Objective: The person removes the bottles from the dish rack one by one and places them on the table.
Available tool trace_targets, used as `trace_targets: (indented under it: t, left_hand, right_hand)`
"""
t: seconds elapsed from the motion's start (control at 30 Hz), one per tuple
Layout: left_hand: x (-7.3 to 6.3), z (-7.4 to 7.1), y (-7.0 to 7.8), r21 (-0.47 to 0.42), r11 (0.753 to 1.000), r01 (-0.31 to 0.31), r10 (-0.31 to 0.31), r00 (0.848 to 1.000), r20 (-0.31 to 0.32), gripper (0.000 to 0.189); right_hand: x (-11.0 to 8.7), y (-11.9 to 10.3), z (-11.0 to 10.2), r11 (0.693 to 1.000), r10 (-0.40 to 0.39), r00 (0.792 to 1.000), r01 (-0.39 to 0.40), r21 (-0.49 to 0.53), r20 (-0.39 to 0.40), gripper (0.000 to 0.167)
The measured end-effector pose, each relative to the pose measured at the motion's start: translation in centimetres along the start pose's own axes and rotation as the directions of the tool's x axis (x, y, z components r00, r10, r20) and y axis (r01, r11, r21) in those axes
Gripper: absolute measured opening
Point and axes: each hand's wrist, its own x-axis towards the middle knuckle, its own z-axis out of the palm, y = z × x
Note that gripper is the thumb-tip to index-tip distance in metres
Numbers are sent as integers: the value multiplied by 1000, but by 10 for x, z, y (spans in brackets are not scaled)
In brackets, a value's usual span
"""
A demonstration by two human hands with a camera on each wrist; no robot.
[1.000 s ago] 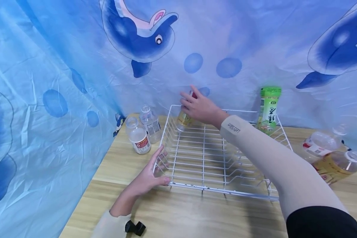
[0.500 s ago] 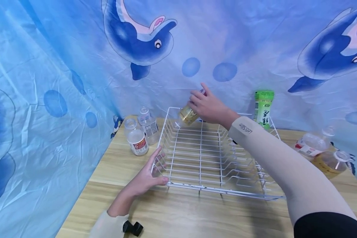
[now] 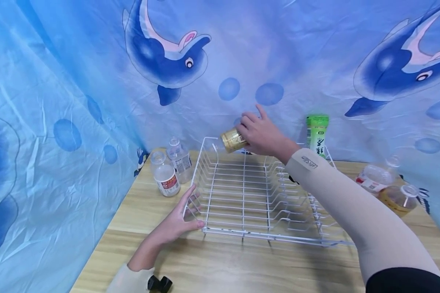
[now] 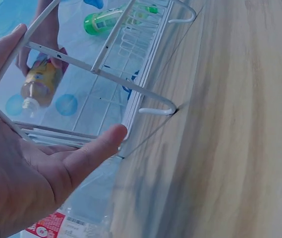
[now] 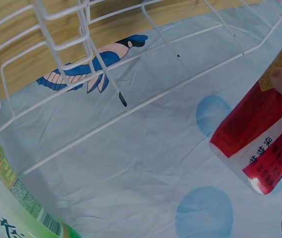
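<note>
Right grip (image 3: 263, 132) holds 1 bottle (image 3: 233, 140).

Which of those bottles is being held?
The gold-and-red bottle, tilted in the right hand's fingers; the green bottle and the rest aren't gripped.

Light's flooding the blue dolphin-print sheet (image 3: 220, 53), soft shadows are falling on the pale wood-grain tabletop (image 3: 220, 264), wrist views are looking dimmer!

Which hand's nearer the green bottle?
Right. Right hand holds a yellow bottle left of the green bottle; the left hand, farther, grips the rack at its near left corner.
</note>
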Motion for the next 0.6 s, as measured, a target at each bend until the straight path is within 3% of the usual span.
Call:
trace_targets:
  t: [0.2,0.43,0.6]
  left_hand:
    - [0,-3,4,122,992,44,-43,999,-6,108]
    - [2,-6,9,167,982,85,-87,996,4,110]
    - [3,-7,15,268,959,87,-91,996,3,110]
  right_hand:
    - [-9,1,-2,995,85,996,-85,45,-2,66]
    - [-20,1,-6,985,159,987,-156,69,-33,67]
    - [-26,-1,-7,968,230,973,-224,115,-38,70]
